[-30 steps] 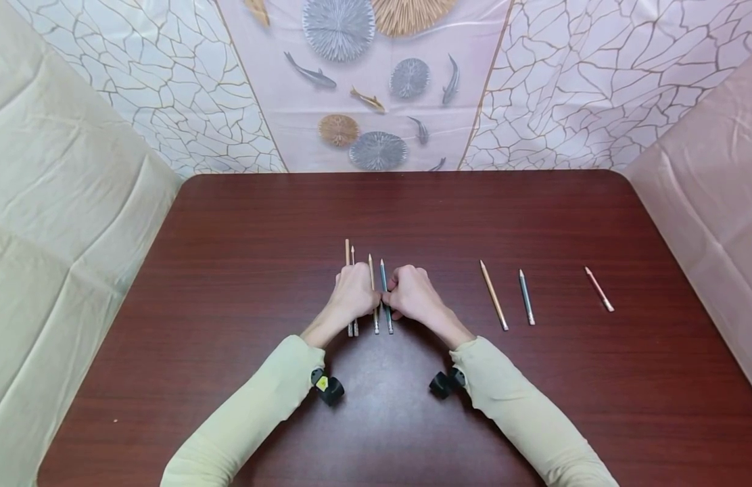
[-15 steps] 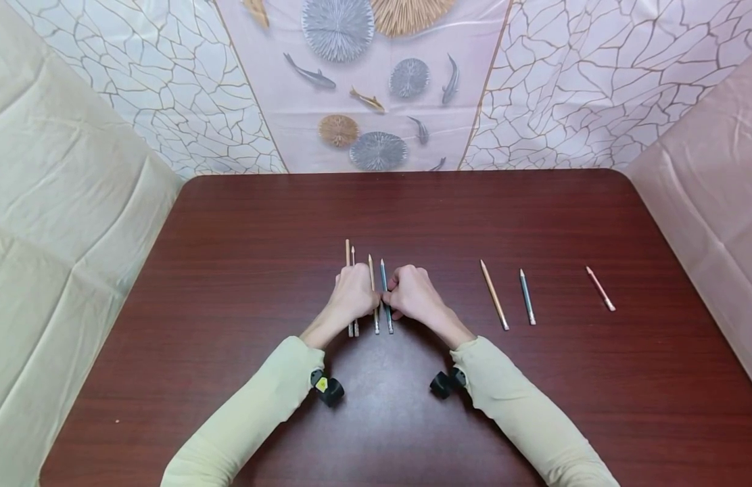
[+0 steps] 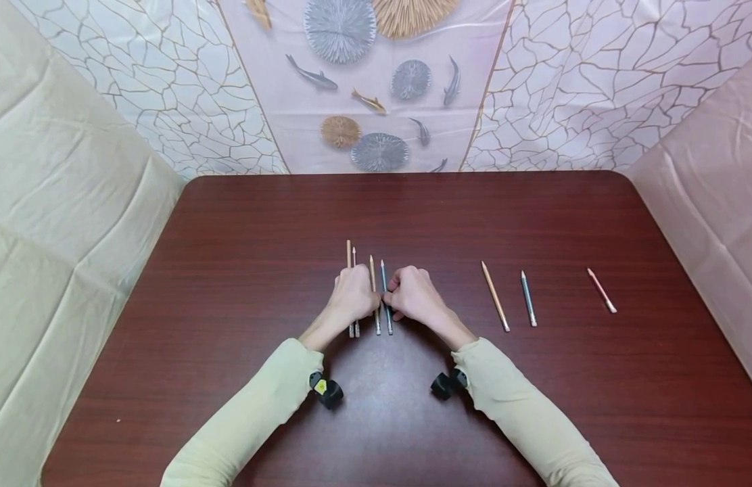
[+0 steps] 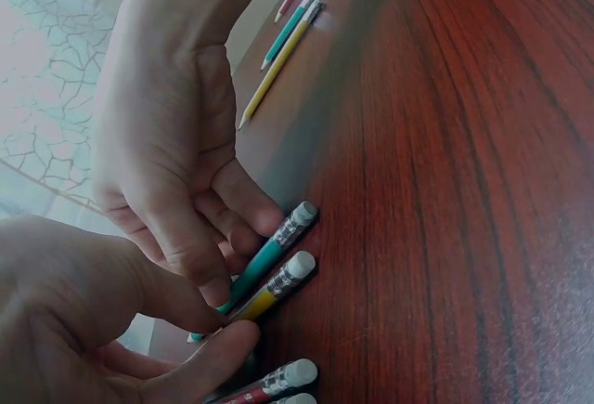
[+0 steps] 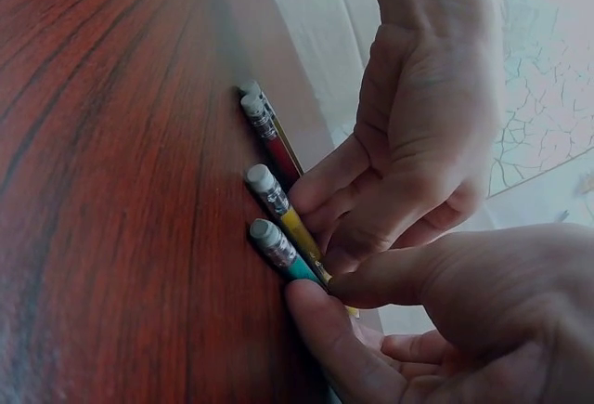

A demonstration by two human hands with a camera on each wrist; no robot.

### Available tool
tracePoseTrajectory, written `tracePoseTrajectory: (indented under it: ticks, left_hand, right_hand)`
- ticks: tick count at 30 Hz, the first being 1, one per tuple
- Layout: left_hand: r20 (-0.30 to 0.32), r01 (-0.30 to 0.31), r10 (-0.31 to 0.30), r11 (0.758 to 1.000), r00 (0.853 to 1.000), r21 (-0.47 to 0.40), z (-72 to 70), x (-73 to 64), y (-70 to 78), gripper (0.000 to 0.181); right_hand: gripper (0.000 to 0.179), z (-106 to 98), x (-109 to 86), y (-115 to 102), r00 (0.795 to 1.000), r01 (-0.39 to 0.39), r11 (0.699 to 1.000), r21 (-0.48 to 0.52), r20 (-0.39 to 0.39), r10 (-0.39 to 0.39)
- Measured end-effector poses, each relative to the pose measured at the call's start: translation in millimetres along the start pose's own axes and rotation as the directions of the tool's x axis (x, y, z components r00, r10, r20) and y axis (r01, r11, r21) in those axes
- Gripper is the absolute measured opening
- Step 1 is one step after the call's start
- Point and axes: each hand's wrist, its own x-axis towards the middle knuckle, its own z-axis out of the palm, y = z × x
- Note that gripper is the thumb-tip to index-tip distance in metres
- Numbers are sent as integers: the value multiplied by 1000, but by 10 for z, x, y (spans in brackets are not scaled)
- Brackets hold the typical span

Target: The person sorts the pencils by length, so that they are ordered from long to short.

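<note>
One dark red-brown table [image 3: 376, 210] fills much of the head view. Behind it hangs a patterned backdrop [image 3: 379, 81], and cream cloths [image 3: 78, 203] cover both sides. A person's pale sleeves [image 3: 242, 426] slant in from the near edge. The left hand [image 3: 354, 292] and right hand [image 3: 417, 293] meet over the middle of the table, nearly touching. The left thumb and forefinger close in a pinch on the yellow pencil [image 3: 372, 274], near its eraser end, its other fingers curled. The right thumb and forefinger likewise pinch the teal pencil [image 3: 383, 274], the other fingers bent in. A black camera [image 3: 330, 393] sits at each wrist.

Seven pencils lie on the table, erasers toward the person. Longest is the tan pencil [image 3: 348, 253], partly under the left hand, with the red pencil [image 3: 354, 257] just beside it. Next come the pinched yellow and teal ones, side by side with a narrow gap. Well apart to the right lie the second yellow pencil [image 3: 494, 296], the second teal pencil [image 3: 528, 298] and, shortest, the pinkish pencil [image 3: 601, 291]. Smallest of all is a white speck [image 3: 118, 421] at the near left.
</note>
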Motion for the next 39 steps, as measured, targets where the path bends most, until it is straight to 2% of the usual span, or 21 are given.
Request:
tracePoseTrajectory:
  ticks: [9,15,18,22,26,29,34,39]
  left_hand:
    - [-21,-9,9,1000,1000,-22,28,-17,9,15]
    - [-107,-24,18,998,994,-52,34,-54,10,16]
    - [-154,-57,44,995,987,-83,55,-69,11,16]
    - [-192,-140,113,982,975,-130,106,-107,46,14]
    - [-210,-247,210,954,955,-170,195,-163,114,10]
    - [-223,-296,249,932,942,-208,264,-207,174,7]
    - [-263,-318,252,915,931,-250,341,-237,268,6]
    - [-282,-310,232,910,931,-277,397,-229,359,6]
  right_hand:
    - [7,-31,-15,39,1000,9,1000,13,-5,-9]
    - [4,-69,-48,89,999,40,998,38,-31,-39]
    - [4,-95,-72,99,998,48,998,52,-34,-46]
    - [5,-152,-112,118,998,52,997,63,-37,-50]
    - [7,-237,-165,151,997,68,996,63,-47,-65]
    - [8,-302,-202,193,995,76,995,59,-62,-72]
    - [9,-402,-265,265,996,56,996,73,-76,-50]
    - [8,-494,-327,323,996,33,996,80,-85,-26]
